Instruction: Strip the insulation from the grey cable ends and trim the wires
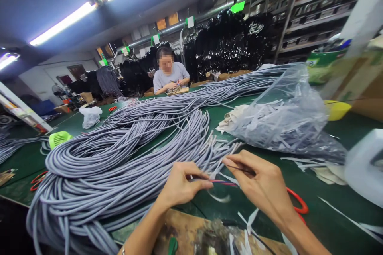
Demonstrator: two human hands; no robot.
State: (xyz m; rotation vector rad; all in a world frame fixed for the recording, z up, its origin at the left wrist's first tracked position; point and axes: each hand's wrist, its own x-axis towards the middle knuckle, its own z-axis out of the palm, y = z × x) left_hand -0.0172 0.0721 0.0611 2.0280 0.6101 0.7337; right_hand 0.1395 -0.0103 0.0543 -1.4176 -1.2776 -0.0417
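My left hand [185,183] is closed, thumb and forefinger pinching thin red and blue wires [224,183] whose ends stick out to the right. Just right of it, my right hand [257,175] is also closed in a pinch. A thin dark line shows between its fingers, but I cannot make out what it is. Beyond both hands lie the stripped ends of a large bundle of grey cables [125,171], with whitish strips [217,169] among them. Below the hands is a worn wooden board [182,227] with dark stains and scraps on it.
A clear plastic bag [278,123] of white strips stands at the right, near a white plastic container [366,167]. Red-handled scissors [299,203] lie beside my right wrist. A green basket [60,139] sits left. Across the table, a person [170,71] works with both hands.
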